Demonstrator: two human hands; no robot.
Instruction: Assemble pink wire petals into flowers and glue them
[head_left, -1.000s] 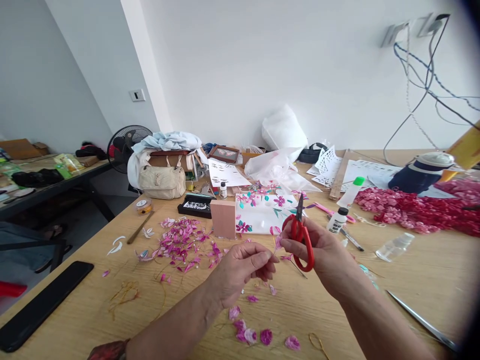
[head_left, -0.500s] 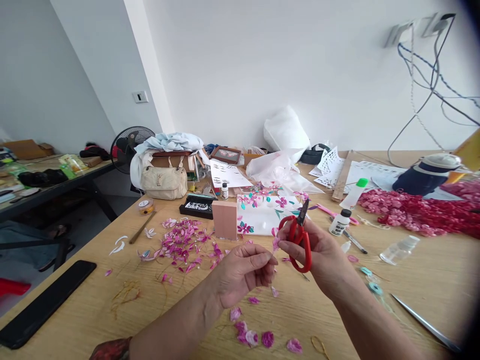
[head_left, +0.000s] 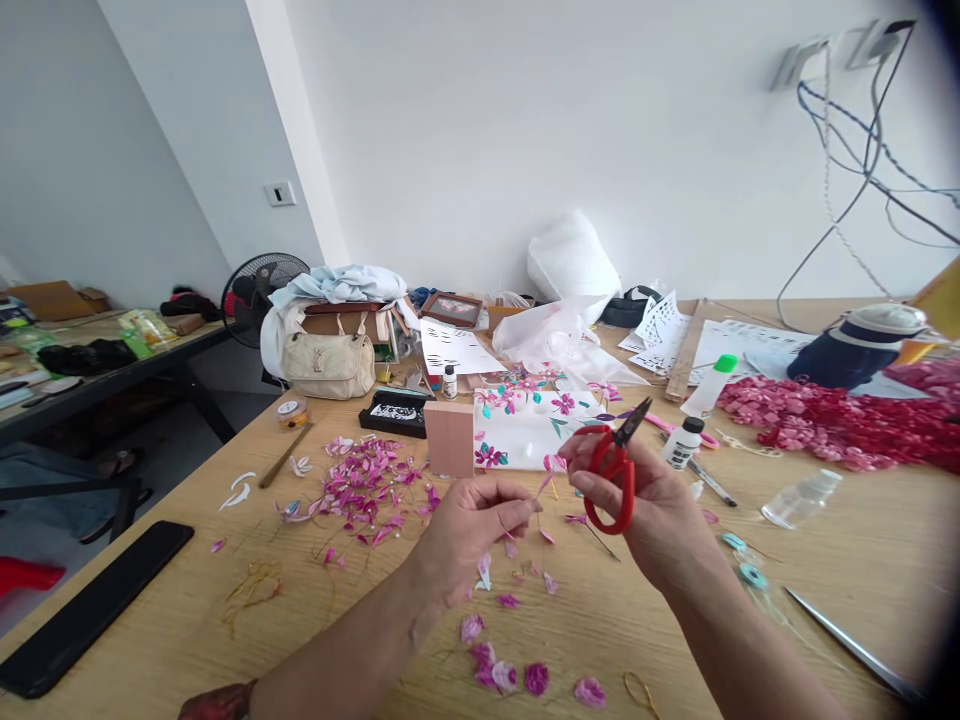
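Between the fingertips of my left hand (head_left: pixel 484 525) is the stem of a small pink petal flower (head_left: pixel 551 472), which points up and right. My right hand (head_left: pixel 641 500) is closed around red-handled scissors (head_left: pixel 619 480), their dark blades aimed up and to the right. The flower's pink tip is close to the right fingers; whether they touch it I cannot tell. Under the hands lie loose petals (head_left: pixel 508 600) and several pink blossoms (head_left: pixel 536 678). A pile of magenta petals (head_left: pixel 367 480) spreads to the left of my left hand.
Behind the hands stand a pinkish block (head_left: pixel 450 440) and a floral-printed sheet (head_left: pixel 517 430). Bottles (head_left: pixel 682 443), a clear spray bottle (head_left: pixel 802 498) and long tweezers (head_left: pixel 847 640) are at right. A black slab (head_left: pixel 97 605) lies at the left edge, with a wooden stick (head_left: pixel 285 455) beyond it.
My right hand and the scissors have shifted slightly right, and the blades have tilted further right. The hands are further apart, showing more of the pink flower between them.
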